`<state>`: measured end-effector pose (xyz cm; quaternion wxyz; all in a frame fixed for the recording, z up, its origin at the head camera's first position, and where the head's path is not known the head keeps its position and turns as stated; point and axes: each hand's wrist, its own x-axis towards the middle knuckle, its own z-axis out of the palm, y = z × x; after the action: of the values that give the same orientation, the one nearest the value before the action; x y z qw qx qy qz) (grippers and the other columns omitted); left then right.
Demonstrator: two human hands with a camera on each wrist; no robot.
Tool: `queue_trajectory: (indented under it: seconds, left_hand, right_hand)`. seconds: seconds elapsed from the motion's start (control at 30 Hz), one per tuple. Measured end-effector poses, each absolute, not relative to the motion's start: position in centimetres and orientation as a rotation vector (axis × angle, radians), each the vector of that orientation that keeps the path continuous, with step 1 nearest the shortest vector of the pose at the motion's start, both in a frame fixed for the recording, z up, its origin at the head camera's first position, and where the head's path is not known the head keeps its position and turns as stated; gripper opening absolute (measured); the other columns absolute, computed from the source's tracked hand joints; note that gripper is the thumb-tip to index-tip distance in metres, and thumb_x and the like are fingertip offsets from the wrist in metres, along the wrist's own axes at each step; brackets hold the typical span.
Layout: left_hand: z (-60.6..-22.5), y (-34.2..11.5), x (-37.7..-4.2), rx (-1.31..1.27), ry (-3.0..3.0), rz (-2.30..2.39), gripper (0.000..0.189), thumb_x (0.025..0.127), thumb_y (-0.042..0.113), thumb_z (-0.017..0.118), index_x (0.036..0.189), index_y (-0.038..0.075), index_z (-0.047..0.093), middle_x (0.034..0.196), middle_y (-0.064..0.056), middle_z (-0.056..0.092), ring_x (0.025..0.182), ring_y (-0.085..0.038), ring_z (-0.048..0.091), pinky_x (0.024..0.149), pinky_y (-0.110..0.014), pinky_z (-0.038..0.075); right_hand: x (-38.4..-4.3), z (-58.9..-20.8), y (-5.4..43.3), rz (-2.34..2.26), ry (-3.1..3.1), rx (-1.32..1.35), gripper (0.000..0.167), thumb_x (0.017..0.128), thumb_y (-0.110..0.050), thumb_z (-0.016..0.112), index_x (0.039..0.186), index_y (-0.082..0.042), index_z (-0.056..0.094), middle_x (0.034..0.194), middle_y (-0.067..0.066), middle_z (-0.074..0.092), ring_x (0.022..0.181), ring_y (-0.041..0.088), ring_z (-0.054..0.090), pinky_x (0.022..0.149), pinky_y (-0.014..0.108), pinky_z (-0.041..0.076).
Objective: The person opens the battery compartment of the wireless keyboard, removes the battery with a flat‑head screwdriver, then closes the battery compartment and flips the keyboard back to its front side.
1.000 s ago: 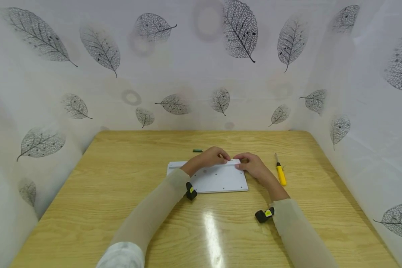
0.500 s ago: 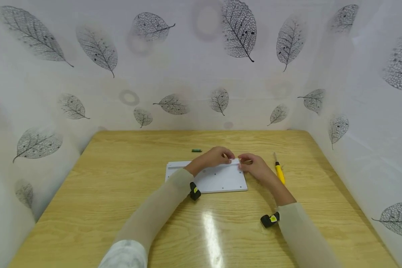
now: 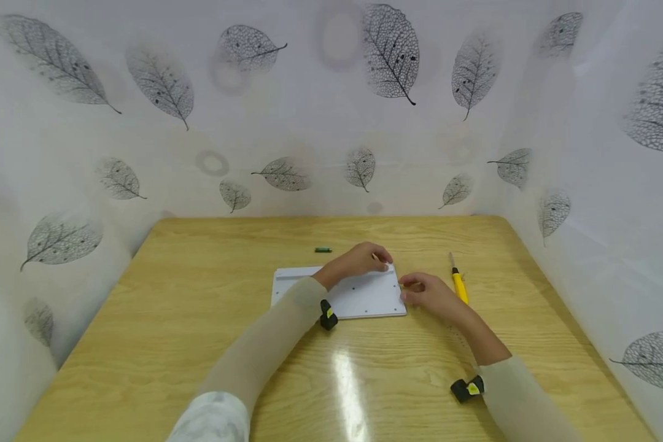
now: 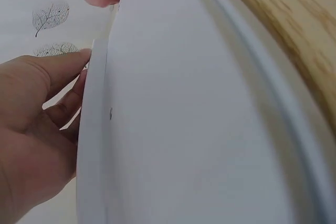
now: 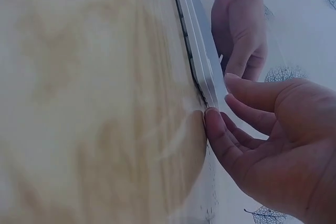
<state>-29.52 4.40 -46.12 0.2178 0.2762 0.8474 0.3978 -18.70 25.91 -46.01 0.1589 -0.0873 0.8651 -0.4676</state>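
Observation:
A white keyboard lies face down on the table, its flat back with small dark holes turned up and a raised ridge along the far side. Dark gaps between keys show beneath its edge in the right wrist view. My left hand grips the far edge near the right corner; in the left wrist view the thumb lies against the ridge, with fingers behind it. At the short right side, my right hand pinches the edge, thumb and fingers bent around it in the right wrist view.
A small green battery lies behind the keyboard. To the right, beside my right hand, is a screwdriver with a yellow handle, its shaft pointing away. A leaf-patterned curtain surrounds the wooden table at the back and sides.
My right hand has slid from the far right corner toward me along the keyboard's right side. My left hand has shifted slightly right along the far edge.

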Motion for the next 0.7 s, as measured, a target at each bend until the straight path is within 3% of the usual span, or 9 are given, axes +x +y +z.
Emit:
queue_trajectory:
  seconds: [0.23,0.5,0.7]
  left_hand:
    - [-46.0,5.1,-29.1,0.791,2.358,1.073,0.025,0.098,0.019,0.068,0.121,0.010,0.070,0.114,-0.002,0.069,0.097,-0.011,0.060,0.083,-0.024,0.049]
    - [-45.9,5.6,-28.9,0.767,2.420,0.986,0.025,0.094,0.021,0.072,0.119,0.015,0.072,0.118,0.000,0.069,0.106,-0.013,0.061,0.093,-0.028,0.050]
    - [-45.8,5.8,-29.0,0.765,2.464,0.942,0.025,0.094,0.020,0.072,0.118,0.016,0.073,0.118,0.000,0.070,0.107,-0.013,0.063,0.092,-0.028,0.051]
  right_hand:
    - [-17.5,-46.0,26.0,-1.249,2.548,-0.250,0.039,0.097,-0.018,0.068,0.132,-0.003,0.061,0.129,0.016,0.063,0.106,0.024,0.060,0.088,0.036,0.053]
    - [-16.4,-46.1,26.0,-1.283,2.521,-0.266,0.038,0.097,-0.018,0.068,0.131,-0.003,0.062,0.126,0.014,0.063,0.104,0.022,0.060,0.086,0.033,0.052]
    - [-16.3,-45.8,25.9,-1.312,2.496,-0.278,0.034,0.096,-0.017,0.068,0.128,-0.005,0.063,0.124,0.013,0.064,0.101,0.022,0.060,0.084,0.031,0.052]
